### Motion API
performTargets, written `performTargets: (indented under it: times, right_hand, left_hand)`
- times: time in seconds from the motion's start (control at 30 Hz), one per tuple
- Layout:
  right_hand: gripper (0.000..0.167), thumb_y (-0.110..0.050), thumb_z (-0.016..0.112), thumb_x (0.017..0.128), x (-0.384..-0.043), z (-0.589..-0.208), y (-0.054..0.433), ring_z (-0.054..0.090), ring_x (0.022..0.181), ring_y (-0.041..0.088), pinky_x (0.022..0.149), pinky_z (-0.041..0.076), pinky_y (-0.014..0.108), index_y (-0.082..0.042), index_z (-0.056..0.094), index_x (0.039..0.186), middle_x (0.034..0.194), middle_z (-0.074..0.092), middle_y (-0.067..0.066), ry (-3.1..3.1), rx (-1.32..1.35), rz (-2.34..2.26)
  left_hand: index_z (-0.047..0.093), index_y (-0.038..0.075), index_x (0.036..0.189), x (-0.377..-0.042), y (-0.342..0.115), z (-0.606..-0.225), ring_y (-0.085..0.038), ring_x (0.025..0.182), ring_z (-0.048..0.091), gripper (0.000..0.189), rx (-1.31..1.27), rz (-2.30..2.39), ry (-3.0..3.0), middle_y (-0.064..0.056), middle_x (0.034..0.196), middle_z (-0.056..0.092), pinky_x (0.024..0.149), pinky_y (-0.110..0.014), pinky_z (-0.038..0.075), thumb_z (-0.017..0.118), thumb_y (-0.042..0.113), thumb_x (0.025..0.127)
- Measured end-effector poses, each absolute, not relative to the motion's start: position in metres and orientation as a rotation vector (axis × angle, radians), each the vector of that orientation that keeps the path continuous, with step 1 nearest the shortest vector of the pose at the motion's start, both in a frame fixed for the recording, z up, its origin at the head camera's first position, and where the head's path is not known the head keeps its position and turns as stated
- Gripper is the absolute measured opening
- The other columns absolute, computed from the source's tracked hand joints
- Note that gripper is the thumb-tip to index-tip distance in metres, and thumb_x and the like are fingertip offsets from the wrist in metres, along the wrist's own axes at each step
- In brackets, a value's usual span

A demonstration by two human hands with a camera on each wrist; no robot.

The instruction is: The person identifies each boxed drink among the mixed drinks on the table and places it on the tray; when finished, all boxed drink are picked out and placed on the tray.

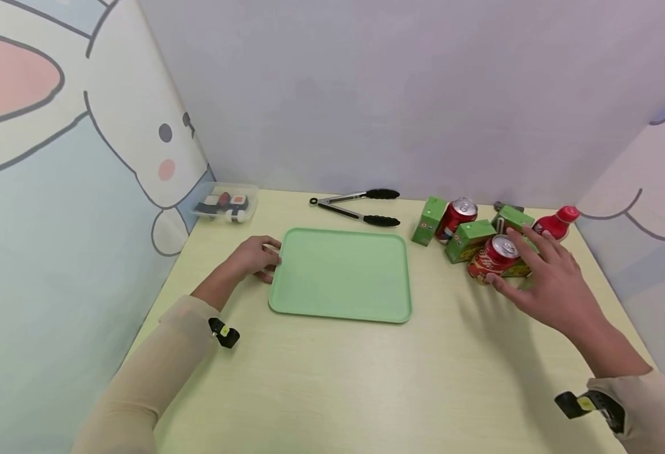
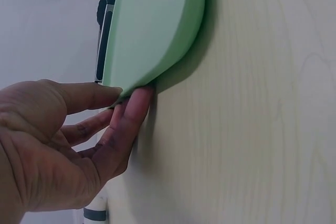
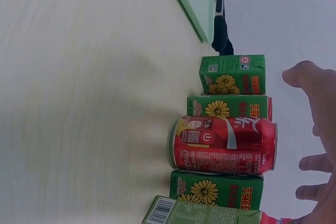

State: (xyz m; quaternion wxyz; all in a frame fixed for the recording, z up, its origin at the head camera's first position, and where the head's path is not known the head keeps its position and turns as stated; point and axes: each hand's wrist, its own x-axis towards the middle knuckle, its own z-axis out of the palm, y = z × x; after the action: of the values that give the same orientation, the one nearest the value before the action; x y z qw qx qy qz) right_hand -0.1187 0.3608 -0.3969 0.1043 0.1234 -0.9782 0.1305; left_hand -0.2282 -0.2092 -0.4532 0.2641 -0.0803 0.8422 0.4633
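A light green tray (image 1: 340, 274) lies on the table in front of me. My left hand (image 1: 255, 257) is at its left edge; the left wrist view has the thumb on the rim of the tray (image 2: 152, 24) and the fingers curled beneath it, pinching it. Over on the right, my right hand (image 1: 556, 284) reaches with spread fingers above the near red cola can (image 1: 492, 257). In the right wrist view the right hand (image 3: 320, 129) stays apart from the top of that cola can (image 3: 226, 145), holding nothing.
Green drink cartons (image 1: 471, 239), a second red can (image 1: 457, 217) and a red-capped bottle (image 1: 557, 222) crowd around the near can. Black-tipped tongs (image 1: 355, 207) lie behind the tray. At the back left sits a clear plastic box (image 1: 224, 203) with sushi-like pieces. Walls border the table.
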Motion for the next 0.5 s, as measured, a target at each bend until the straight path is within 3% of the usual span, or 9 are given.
performTargets:
  times: [0.5]
  right_hand:
    - [0.096,-0.042,0.083,0.097,-0.1166,-0.3965,0.3703,0.031,0.155,0.065,0.122,0.028,0.091,-0.012,0.033,0.174,0.178,0.031,0.026,-2.894,0.349,0.408]
  left_hand:
    - [0.050,0.004,0.161,-0.2305,-0.2143,-0.4578,-0.021,0.099,0.075,0.058,-0.221,1.298,2.238,-0.024,0.144,0.064,0.077,-0.039,0.074,0.069,0.005,0.107]
